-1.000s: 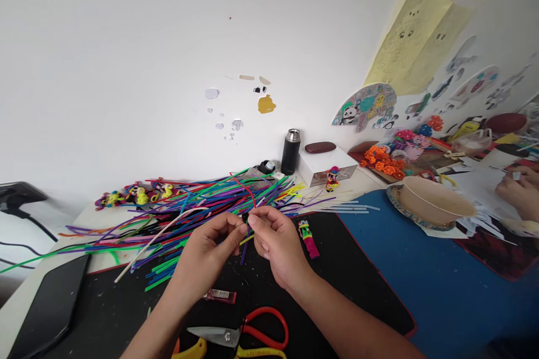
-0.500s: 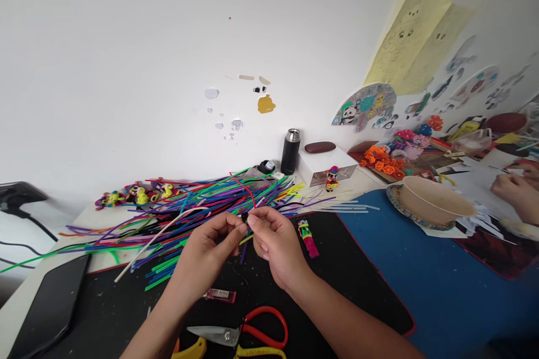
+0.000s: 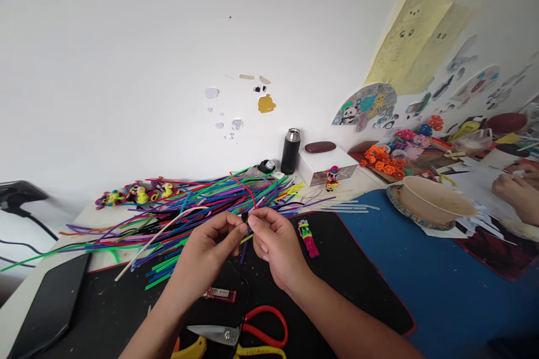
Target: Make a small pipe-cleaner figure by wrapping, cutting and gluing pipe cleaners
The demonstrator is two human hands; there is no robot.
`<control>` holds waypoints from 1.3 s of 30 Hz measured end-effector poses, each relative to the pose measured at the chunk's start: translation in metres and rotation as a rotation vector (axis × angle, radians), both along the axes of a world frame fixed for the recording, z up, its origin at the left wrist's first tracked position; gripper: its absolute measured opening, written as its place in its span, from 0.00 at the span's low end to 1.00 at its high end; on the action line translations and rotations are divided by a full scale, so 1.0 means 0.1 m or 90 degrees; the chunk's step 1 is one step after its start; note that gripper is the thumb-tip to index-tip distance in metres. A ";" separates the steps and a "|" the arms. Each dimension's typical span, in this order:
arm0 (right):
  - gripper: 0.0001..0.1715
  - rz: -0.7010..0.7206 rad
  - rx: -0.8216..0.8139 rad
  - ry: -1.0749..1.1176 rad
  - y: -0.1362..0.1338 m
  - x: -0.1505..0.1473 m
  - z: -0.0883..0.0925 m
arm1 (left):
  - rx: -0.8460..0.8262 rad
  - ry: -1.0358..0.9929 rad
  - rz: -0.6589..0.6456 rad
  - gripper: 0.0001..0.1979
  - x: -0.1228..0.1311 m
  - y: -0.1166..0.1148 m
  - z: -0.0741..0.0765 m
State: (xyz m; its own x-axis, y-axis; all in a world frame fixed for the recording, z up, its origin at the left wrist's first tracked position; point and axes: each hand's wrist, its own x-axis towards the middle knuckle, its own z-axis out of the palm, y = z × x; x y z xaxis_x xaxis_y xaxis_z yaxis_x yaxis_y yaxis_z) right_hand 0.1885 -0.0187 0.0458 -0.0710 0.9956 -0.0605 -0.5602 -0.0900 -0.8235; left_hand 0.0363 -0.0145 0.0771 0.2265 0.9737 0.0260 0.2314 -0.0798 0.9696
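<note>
My left hand (image 3: pixel 213 249) and my right hand (image 3: pixel 273 244) meet over the black mat, fingertips nearly touching. Between their pinched fingers is a small black pipe cleaner piece (image 3: pixel 245 217), mostly covered by the fingertips. A thin dark strand trails below it toward the scissors (image 3: pixel 227 335), which lie with blades apart, one handle red and one yellow. Just behind the hands spreads a heap of colourful pipe cleaners (image 3: pixel 202 201). To the right of my right hand lies a small pink and green pipe cleaner figure (image 3: pixel 308 238).
A black flask (image 3: pixel 290 152) and a white box (image 3: pixel 326 161) stand by the wall. Several small figures (image 3: pixel 141 193) sit back left; a dark tablet-like slab (image 3: pixel 53 303) lies left. On the right are a beige bowl (image 3: pixel 435 201) and another person's hand (image 3: pixel 516 193).
Almost nothing differs. Both hands keep their pinch on the black piece in the same spot; the other person's hand at the right has shifted slightly.
</note>
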 end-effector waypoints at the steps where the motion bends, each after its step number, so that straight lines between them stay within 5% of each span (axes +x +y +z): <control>1: 0.22 -0.002 -0.001 0.000 0.00 0.00 -0.01 | -0.001 -0.003 0.002 0.19 0.00 0.00 0.00; 39: 0.27 0.011 0.062 -0.030 0.01 0.06 -0.04 | -0.085 -0.043 -0.053 0.20 -0.02 0.03 -0.02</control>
